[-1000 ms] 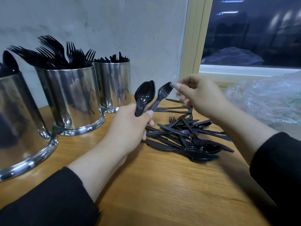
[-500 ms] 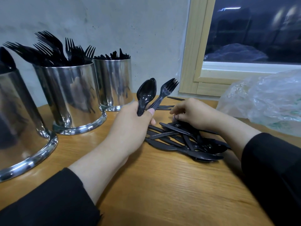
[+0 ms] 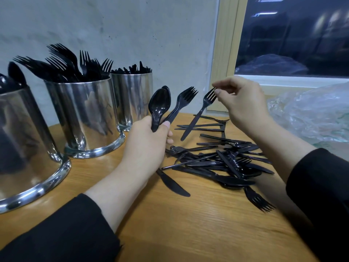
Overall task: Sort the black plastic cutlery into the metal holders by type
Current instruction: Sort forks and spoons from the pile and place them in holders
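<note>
Black sleeves (image 3: pixel 62 237) cover both forearms at the near edge of the wooden bench (image 3: pixel 188 224). On the bench lies a loose heap of black plastic cutlery (image 3: pixel 217 163), knives, forks and spoons crossed over one another; one black plastic knife (image 3: pixel 172 183) lies at its near left edge and one black plastic fork (image 3: pixel 258 200) at its near right, tines toward the camera. The left hand (image 3: pixel 146 146) is raised just left of the heap, its fingers curled round the handles of stacked black plastic spoons (image 3: pixel 159 106) and stacked black plastic forks (image 3: pixel 182 103), heads upward. The right hand (image 3: pixel 243 104) is held above the far side of the heap, thumb and forefinger pinching a single black plastic fork (image 3: pixel 203 108) by its tines, the handle hanging down and clear of the bench; the remaining fingers are curled. To the left stand three shiny cylindrical metal holders: the nearest (image 3: pixel 24 148) holds spoons, the middle one (image 3: pixel 83 118) holds forks standing tines up, and the farthest (image 3: pixel 133 97) holds black pieces whose type cannot be told. A crumpled clear plastic bag (image 3: pixel 311 114) sits at the right, below a dark window (image 3: pixel 292 38).
</note>
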Tool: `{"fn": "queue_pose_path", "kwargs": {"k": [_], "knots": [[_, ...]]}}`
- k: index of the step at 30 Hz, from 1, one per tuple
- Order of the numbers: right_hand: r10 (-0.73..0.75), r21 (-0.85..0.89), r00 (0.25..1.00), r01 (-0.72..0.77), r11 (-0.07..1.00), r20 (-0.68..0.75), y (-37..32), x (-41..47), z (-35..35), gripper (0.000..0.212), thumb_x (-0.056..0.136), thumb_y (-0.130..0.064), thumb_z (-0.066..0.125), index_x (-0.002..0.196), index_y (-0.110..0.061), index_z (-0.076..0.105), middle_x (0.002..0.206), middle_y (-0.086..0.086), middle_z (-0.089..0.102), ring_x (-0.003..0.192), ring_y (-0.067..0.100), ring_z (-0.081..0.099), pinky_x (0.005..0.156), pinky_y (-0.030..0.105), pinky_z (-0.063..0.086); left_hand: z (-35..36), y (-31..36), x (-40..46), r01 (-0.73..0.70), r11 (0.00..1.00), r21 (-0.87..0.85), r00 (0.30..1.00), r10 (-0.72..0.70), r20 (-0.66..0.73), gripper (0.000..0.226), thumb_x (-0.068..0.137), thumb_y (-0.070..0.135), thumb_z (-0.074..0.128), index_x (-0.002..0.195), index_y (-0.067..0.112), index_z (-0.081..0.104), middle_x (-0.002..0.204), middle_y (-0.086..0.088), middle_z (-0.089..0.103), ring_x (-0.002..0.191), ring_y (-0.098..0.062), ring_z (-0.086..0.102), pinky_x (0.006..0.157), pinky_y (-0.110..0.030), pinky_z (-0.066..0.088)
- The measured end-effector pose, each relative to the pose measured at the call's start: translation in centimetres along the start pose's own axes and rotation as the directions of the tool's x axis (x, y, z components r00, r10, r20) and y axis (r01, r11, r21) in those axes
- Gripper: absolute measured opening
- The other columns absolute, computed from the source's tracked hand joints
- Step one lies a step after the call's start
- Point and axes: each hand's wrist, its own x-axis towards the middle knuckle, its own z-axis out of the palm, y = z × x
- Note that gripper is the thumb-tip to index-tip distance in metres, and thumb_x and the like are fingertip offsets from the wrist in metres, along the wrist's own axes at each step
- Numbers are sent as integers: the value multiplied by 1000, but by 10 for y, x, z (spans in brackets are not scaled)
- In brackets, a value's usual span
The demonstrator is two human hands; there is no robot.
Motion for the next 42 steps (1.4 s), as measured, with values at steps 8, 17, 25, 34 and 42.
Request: {"fn": "queue_pose_path", "kwargs": {"k": [8, 17, 25, 34, 42], "knots": [[-76, 128, 970, 47, 991, 231, -34, -1, -14, 8, 90, -9, 69, 96, -15, 71, 81, 3, 72, 71, 11, 70, 76, 26, 57, 0, 2, -4, 27, 998, -55, 995, -22, 94, 15, 102, 21, 58, 95, 15, 70, 82, -3, 77, 59, -16, 70, 46, -11, 45], [-94, 28, 986, 90, 996, 141, -28, -2, -5, 9, 90, -12, 69, 97, -17, 69, 85, 6, 72, 73, 15, 68, 73, 32, 56, -1, 4, -8, 80, 985, -151, 967, -40, 252, 14, 101, 27, 59, 100, 15, 66, 86, -1, 77, 52, -14, 46, 38, -13, 32], [-57, -48, 974, 69, 996, 217, -23, -15, 18, 10, 93, -30, 67, 101, -26, 69, 83, -11, 65, 76, 3, 60, 69, 27, 51, -8, 0, 2, 58, 990, -130, 998, -58, 8, 21, 102, 25, 57, 88, 10, 62, 56, 11, 57, 43, -6, 43, 39, -13, 32], [25, -237, 583, 291, 927, 812, -21, -44, 39, 30, 96, -26, 60, 124, -35, 65, 109, -18, 63, 100, 5, 58, 91, 24, 44, -11, -3, 7, 35, 996, -87, 998, -40, -56, 23, 101, 27, 57, 89, 9, 63, 61, 9, 61, 45, -10, 48, 44, -21, 35], [-1, -250, 590, 343, 906, 807, -14, -49, 46, 27, 91, -22, 64, 115, -33, 69, 112, -10, 62, 102, 15, 60, 93, 34, 49, -9, -2, 6, 10, 998, -70, 999, -12, -37, 22, 101, 26, 57, 89, 9, 64, 76, -2, 70, 49, -12, 49, 52, -26, 37]]}}
